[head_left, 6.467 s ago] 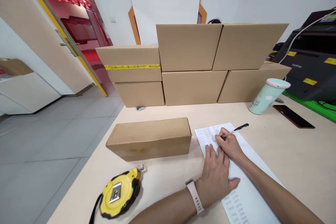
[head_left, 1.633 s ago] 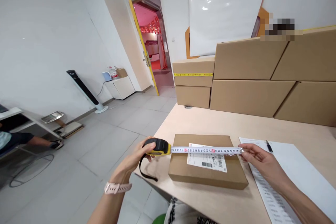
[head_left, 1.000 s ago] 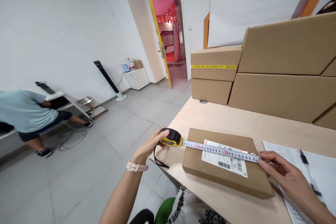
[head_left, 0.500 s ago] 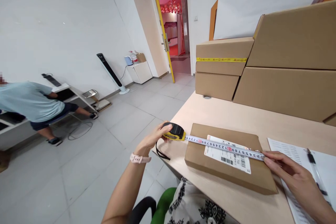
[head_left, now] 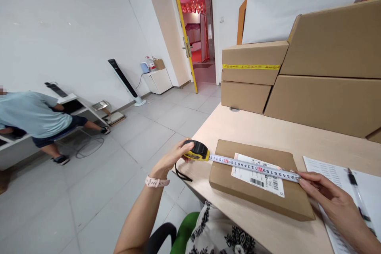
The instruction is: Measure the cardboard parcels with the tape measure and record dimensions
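My left hand grips the black and yellow case of a tape measure, just off the left end of a flat cardboard box. From the case the white blade runs out lengthwise over the top of the box. Thumb and fingers of my right hand pinch the blade's end at the box's right edge. Partly under the blade lies a white shipping label. A black wrist cord hangs from the case onto the table.
Printed sheets with a pen on them lie at the right. Large cardboard boxes are stacked along the back of the table. A person sits at a white desk far left, near a tower fan.
The tape case and my left hand have shifted very slightly left. My right hand and the box look unmoved. The seated person's arm has moved a little.
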Demonstrator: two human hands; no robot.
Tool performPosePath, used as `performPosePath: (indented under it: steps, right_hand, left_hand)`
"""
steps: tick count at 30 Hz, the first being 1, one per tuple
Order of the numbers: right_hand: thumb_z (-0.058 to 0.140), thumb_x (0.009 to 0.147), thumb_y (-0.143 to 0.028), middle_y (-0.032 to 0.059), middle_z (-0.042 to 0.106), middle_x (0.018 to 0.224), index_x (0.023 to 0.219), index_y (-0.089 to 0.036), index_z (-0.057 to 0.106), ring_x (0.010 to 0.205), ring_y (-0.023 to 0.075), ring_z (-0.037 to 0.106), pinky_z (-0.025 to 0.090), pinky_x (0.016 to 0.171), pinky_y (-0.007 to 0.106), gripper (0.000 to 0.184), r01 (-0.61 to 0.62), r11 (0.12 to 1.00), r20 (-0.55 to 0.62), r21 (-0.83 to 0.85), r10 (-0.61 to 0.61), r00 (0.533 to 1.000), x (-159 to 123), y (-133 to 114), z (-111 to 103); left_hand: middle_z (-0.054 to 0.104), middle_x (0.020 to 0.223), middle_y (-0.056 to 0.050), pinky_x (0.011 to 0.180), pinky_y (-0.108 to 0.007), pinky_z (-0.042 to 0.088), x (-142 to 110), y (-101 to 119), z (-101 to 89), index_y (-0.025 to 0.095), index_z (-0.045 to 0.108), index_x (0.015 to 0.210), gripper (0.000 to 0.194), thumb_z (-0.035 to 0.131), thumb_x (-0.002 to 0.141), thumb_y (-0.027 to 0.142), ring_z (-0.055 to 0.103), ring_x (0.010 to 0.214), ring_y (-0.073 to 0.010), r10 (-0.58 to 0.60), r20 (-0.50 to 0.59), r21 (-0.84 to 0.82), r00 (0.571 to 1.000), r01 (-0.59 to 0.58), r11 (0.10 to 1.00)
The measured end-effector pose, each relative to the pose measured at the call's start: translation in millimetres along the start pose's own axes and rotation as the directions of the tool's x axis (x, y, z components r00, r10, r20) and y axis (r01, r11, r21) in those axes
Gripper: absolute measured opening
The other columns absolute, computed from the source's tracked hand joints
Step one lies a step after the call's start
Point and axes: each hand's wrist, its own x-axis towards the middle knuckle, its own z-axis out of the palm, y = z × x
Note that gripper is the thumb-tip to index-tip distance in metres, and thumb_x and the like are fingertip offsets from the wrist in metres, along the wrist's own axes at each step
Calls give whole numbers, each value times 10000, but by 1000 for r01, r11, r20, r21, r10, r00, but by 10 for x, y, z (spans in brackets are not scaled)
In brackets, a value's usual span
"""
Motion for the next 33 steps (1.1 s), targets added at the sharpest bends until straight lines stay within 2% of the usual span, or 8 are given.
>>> performPosePath:
  steps: [17, 23, 33]
  right_hand:
    - [727, 630, -536, 45, 730, 997, 855, -257, 738, 882, 266, 673, 572, 701, 307, 358, 6, 1000, 14, 13, -7, 1000, 27, 61, -17]
    - [730, 637, -532, 36, 722, 1026, 889, -259, 731, 890, 240, 664, 560, 707, 266, 372, -20, 1000, 32, 21, 19, 999, 48, 127, -20]
    - [732, 641, -526, 42, 719, 1012, 882, -256, 728, 885, 246, 659, 558, 702, 276, 362, -27, 999, 35, 40, 26, 999, 33, 104, -8]
  left_hand:
    - [598, 828, -50, 571, -255, 454, -7, 4, -10, 162, 582, 916, 485, 564, 788, 630, 584, 749, -188, -8, -11, 16, 1000, 9, 1000]
    - [609, 827, -47, 580, -266, 454, -10, 3, -7, 165, 587, 919, 479, 549, 801, 627, 591, 755, -191, -10, -6, 22, 1000, 10, 1000]
    - [600, 826, -43, 574, -265, 449, -4, -17, -14, 162, 578, 928, 462, 535, 823, 610, 590, 754, -185, -9, 0, 22, 1000, 9, 1000]
